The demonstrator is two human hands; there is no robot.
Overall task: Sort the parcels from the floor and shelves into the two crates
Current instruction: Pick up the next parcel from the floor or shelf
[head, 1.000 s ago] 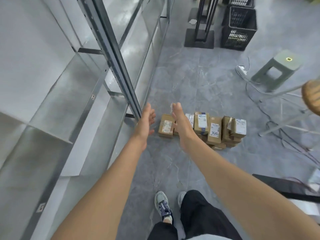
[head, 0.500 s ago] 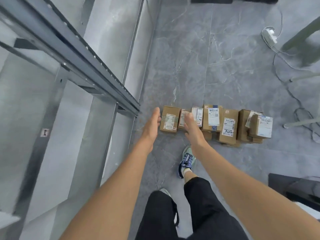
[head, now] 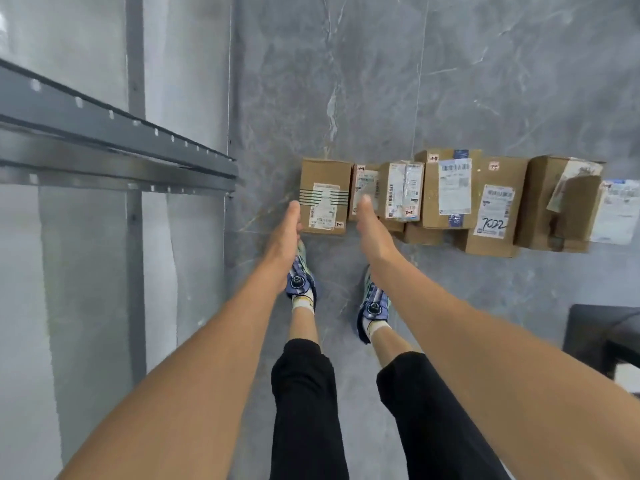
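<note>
Head view: left hand and right hand, fingers straight and palms facing each other, flank the leftmost parcel of the parcel row on the grey floor beside the metal shelf; contact with it unclear.

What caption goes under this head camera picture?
Left hand and right hand flank the leftmost parcel on the floor.

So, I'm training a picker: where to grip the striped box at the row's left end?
Probably its two long sides, from above. The striped box lies flat, left side free, a neighbour close on the right; left hand and right hand hover either side.
</note>
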